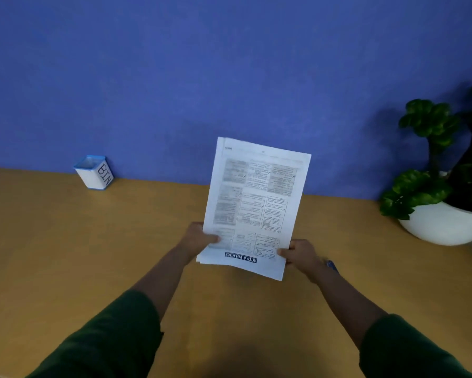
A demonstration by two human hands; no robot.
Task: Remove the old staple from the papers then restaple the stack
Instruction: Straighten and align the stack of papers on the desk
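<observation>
A stack of printed white papers [256,203] is held up above the wooden table, its heading upside down at the near edge. My left hand [198,237] grips the stack's lower left side, thumb on the front page. My right hand [300,253] grips the lower right corner. No staple can be made out on the pages. A small blue object [331,266] shows just behind my right wrist; what it is cannot be told.
A small white cup with a blue rim, marked BIN [94,173], stands at the back left against the blue wall. A green plant in a white pot [445,222] stands at the right. The wooden table [65,241] spreads below.
</observation>
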